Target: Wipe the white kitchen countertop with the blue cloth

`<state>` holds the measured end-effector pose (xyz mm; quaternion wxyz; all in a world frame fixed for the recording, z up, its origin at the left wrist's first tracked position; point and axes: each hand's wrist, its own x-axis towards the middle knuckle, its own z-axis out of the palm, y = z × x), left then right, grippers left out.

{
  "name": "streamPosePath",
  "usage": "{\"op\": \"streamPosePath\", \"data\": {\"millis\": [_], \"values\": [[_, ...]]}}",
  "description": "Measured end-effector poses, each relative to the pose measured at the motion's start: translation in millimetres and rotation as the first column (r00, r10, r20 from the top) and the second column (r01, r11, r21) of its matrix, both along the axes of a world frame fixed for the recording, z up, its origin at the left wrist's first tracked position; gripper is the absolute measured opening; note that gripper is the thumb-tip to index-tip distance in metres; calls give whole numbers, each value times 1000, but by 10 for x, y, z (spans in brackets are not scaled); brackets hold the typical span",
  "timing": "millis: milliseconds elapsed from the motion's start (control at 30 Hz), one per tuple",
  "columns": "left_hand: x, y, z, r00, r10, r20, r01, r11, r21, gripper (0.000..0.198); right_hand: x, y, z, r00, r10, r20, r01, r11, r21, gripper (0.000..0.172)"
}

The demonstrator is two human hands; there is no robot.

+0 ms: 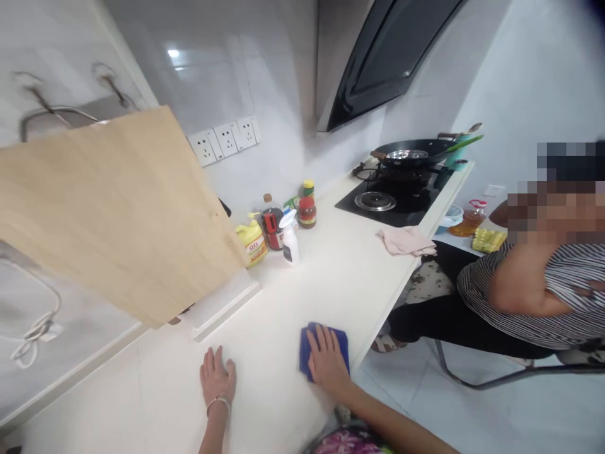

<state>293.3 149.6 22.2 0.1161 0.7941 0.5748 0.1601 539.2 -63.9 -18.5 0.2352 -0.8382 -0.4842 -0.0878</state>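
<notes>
A folded blue cloth (305, 360) lies on the white countertop (265, 372) near its front edge. My right hand (328, 359) rests flat on the cloth with its fingers stretched out. To the left, my left hand (218, 378) lies on the bare counter, fingers apart and holding nothing, a bracelet round the wrist. Beyond the hands stand a white spray bottle (290, 246), a yellow pump bottle (254, 243), a dark bottle with a red label (271, 224) and a red jar (307, 213).
A large wooden board (123, 208) stands at the left. A pink cloth (405, 241) lies before the black stove (401, 195), which bears a wok (401, 162). A person in a striped top (501, 309) sits at the right, beyond the counter's edge.
</notes>
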Motion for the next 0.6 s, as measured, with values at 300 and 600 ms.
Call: {"op": "streamPosePath", "data": {"millis": [300, 600], "values": [[-588, 36, 114, 843, 184, 505, -82, 972, -218, 49, 330, -166, 416, 930, 366, -27, -365, 913, -183, 52], [-2015, -384, 152, 544, 440, 715, -173, 892, -417, 70, 271, -98, 299, 875, 482, -39, -483, 872, -71, 56]]}}
